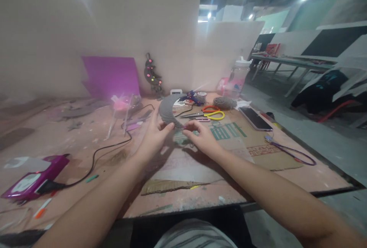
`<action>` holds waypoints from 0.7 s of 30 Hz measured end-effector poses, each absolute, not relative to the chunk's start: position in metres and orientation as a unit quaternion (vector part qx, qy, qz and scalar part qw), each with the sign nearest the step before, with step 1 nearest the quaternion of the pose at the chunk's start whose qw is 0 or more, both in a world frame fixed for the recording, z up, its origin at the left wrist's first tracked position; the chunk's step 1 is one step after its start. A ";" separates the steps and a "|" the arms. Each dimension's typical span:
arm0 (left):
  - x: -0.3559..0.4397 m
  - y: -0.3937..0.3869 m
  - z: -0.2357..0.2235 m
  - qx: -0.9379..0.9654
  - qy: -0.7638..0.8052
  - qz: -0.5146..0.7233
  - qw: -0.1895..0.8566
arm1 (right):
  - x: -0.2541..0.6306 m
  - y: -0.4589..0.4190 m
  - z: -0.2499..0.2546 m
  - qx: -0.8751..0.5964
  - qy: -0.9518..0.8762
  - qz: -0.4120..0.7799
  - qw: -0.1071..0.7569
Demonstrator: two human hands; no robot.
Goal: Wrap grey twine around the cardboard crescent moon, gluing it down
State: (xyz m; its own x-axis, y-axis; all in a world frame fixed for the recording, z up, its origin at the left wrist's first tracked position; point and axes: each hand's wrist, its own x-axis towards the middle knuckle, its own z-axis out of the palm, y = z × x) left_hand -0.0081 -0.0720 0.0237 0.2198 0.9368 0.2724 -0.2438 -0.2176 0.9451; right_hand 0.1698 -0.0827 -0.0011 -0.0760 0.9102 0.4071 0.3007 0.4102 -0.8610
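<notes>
A grey crescent moon wrapped in yarn [166, 111] is held up over the middle of the table. My left hand [157, 130] grips its lower left side between thumb and fingers. At the crescent's lower tip, my right hand [200, 133] is closed in a pinch, with a small purplish bit showing at the fingertips. Just behind the hands lie scissors with orange and yellow handles [216, 115], a dark blue glue gun [192, 97] and a ball of grey yarn [224, 102].
Cardboard [275, 158] covers the table's middle and right. A phone [255, 119] and a purple cord loop [298, 157] lie to the right. A magenta power box [36, 175] with a black cable sits left. A decorated dark crescent [150, 73] leans at the back near a bottle [239, 76].
</notes>
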 end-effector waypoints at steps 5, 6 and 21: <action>-0.008 -0.071 0.021 0.558 0.327 0.530 0.548 | 0.171 -0.083 0.003 -0.459 -0.642 0.330 0.518; -0.008 -0.070 0.020 0.556 0.329 0.530 0.550 | 0.171 -0.084 0.004 -0.459 -0.640 0.335 0.518; -0.010 -0.063 0.015 0.597 0.354 0.487 0.529 | 0.183 -0.092 0.012 -0.355 -0.849 -0.104 0.377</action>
